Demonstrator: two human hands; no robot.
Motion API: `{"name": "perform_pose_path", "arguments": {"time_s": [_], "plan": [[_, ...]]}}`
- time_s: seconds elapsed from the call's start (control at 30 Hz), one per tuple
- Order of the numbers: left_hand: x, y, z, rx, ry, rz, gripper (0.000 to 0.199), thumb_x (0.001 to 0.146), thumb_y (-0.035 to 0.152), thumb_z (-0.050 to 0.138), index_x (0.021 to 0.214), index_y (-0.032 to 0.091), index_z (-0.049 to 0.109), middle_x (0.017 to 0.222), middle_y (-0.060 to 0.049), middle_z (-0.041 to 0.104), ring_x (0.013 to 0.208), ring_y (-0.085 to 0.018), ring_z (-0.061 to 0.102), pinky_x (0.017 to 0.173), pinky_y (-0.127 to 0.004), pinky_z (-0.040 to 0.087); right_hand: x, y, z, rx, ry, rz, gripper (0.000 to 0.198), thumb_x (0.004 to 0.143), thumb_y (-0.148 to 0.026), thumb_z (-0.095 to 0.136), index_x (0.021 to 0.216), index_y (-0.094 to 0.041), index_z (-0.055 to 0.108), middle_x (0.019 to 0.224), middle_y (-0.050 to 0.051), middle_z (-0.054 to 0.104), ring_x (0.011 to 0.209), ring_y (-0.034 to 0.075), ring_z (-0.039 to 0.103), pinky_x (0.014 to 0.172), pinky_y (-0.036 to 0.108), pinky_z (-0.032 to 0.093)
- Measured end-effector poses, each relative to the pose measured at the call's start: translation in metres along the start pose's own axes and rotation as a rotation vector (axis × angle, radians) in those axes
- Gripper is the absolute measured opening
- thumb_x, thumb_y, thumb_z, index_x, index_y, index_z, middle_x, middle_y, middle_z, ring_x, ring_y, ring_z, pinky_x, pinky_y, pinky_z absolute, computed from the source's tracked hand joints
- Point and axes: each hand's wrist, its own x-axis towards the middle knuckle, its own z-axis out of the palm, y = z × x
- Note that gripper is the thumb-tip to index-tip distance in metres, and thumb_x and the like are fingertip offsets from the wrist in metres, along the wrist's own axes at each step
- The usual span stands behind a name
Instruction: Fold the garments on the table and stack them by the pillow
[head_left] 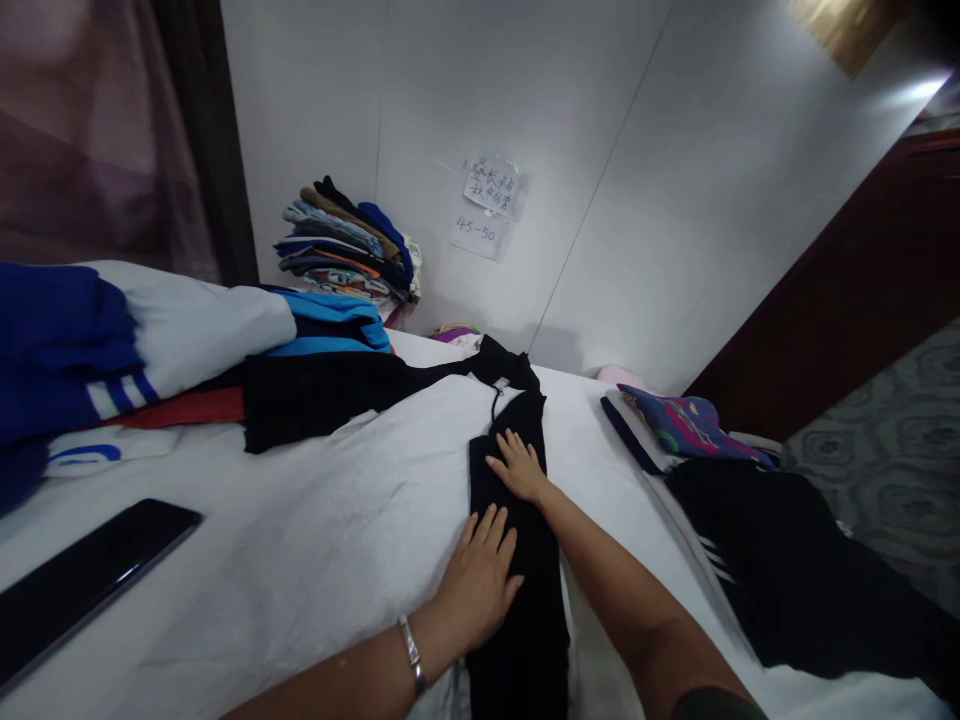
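A black long-sleeved garment [517,600] lies on the white-covered bed [315,560]. One part of it runs toward me in a narrow strip, and another part [330,385] stretches off to the left. Its collar, with a small pale tag, is at the far end. My left hand [480,570], with a silver bracelet at the wrist, rests flat on the strip's left edge, fingers spread. Farther up the same strip, my right hand [519,465] also lies flat with its fingers apart. Neither hand grips the cloth.
Folded clothes stand in a stack [352,245] against the wall. Blue and white clothing [187,330] is heaped at left, above a black phone [97,570]. On the right are a folded purple garment [682,425] and black clothing with white stripes [787,560]. Handwritten paper [487,210] hangs on the wall.
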Motion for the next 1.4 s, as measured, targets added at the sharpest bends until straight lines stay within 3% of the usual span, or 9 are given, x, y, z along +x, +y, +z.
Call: {"name": "perform_pose_path", "arguments": {"time_s": [0.2, 0.37, 0.57, 0.8, 0.9, 1.0, 1.23, 1.4], "plan": [[-0.002, -0.002, 0.005, -0.024, 0.014, 0.006, 0.057, 0.088, 0.043, 0.047, 0.135, 0.012, 0.050, 0.151, -0.017, 0.036, 0.142, -0.031, 0.025, 0.116, -0.052, 0.022, -0.004, -0.006, 0.002, -0.016, 0.018, 0.008, 0.066, 0.095, -0.054, 0.033, 0.150, -0.018, 0.025, 0.159, 0.011, 0.014, 0.147, 0.025, 0.009, 0.116, 0.049, 0.009], [-0.005, 0.000, 0.003, -0.026, 0.026, 0.013, 0.058, 0.088, 0.047, 0.046, 0.133, 0.012, 0.051, 0.150, -0.018, 0.037, 0.142, -0.032, 0.025, 0.115, -0.051, 0.022, -0.024, -0.011, 0.000, 0.113, -0.039, 0.062, 0.059, 0.095, -0.048, 0.036, 0.147, -0.019, 0.033, 0.158, 0.011, 0.018, 0.146, 0.026, 0.011, 0.116, 0.050, 0.011], [-0.005, 0.004, -0.002, -0.069, -0.013, 0.007, 0.062, 0.087, 0.046, 0.048, 0.137, 0.011, 0.046, 0.149, -0.019, 0.037, 0.143, -0.032, 0.023, 0.117, -0.051, 0.018, -0.062, -0.009, 0.012, 0.160, -0.039, -0.048, 0.058, 0.094, -0.049, 0.037, 0.146, -0.024, 0.035, 0.156, 0.008, 0.023, 0.146, 0.024, 0.012, 0.116, 0.052, 0.008], [-0.003, 0.001, 0.006, -0.057, 0.028, 0.028, 0.064, 0.086, 0.050, 0.047, 0.136, 0.010, 0.047, 0.150, -0.019, 0.036, 0.143, -0.032, 0.022, 0.116, -0.049, 0.018, -0.062, -0.006, 0.020, 0.168, 0.077, -0.072, 0.051, 0.095, -0.043, 0.032, 0.141, -0.023, 0.044, 0.153, 0.006, 0.033, 0.145, 0.021, 0.020, 0.116, 0.049, 0.011], [-0.003, 0.000, 0.006, -0.049, 0.036, 0.029, 0.063, 0.085, 0.049, 0.049, 0.135, 0.011, 0.048, 0.150, -0.018, 0.036, 0.142, -0.032, 0.024, 0.116, -0.049, 0.019, -0.067, -0.009, 0.013, 0.261, 0.056, -0.039, 0.052, 0.095, -0.043, 0.030, 0.137, -0.020, 0.050, 0.150, 0.008, 0.038, 0.144, 0.022, 0.023, 0.117, 0.050, 0.011], [-0.002, 0.000, 0.005, -0.053, 0.038, 0.015, 0.065, 0.085, 0.048, 0.049, 0.138, 0.010, 0.044, 0.151, -0.018, 0.035, 0.142, -0.032, 0.025, 0.116, -0.049, 0.019, -0.088, -0.014, 0.009, 0.330, 0.060, -0.012, 0.052, 0.095, -0.045, 0.029, 0.137, -0.022, 0.050, 0.149, 0.007, 0.039, 0.143, 0.023, 0.024, 0.116, 0.052, 0.010], [-0.003, 0.001, -0.001, -0.027, 0.010, 0.060, 0.062, 0.085, 0.033, 0.045, 0.141, 0.008, 0.040, 0.150, -0.018, 0.037, 0.143, -0.031, 0.024, 0.116, -0.048, 0.019, -0.159, -0.020, 0.022, 0.330, 0.093, -0.060, 0.059, 0.092, -0.051, 0.040, 0.146, -0.027, 0.035, 0.154, 0.006, 0.029, 0.145, 0.024, 0.017, 0.117, 0.054, 0.010], [-0.003, -0.001, -0.003, -0.013, 0.026, 0.046, 0.054, 0.085, 0.033, 0.047, 0.134, 0.009, 0.049, 0.149, -0.018, 0.040, 0.142, -0.031, 0.027, 0.115, -0.047, 0.022, -0.199, -0.022, 0.004, 0.557, -0.033, -0.089, 0.057, 0.094, -0.054, 0.039, 0.145, -0.029, 0.037, 0.152, 0.005, 0.034, 0.143, 0.022, 0.023, 0.117, 0.052, 0.017]]}}
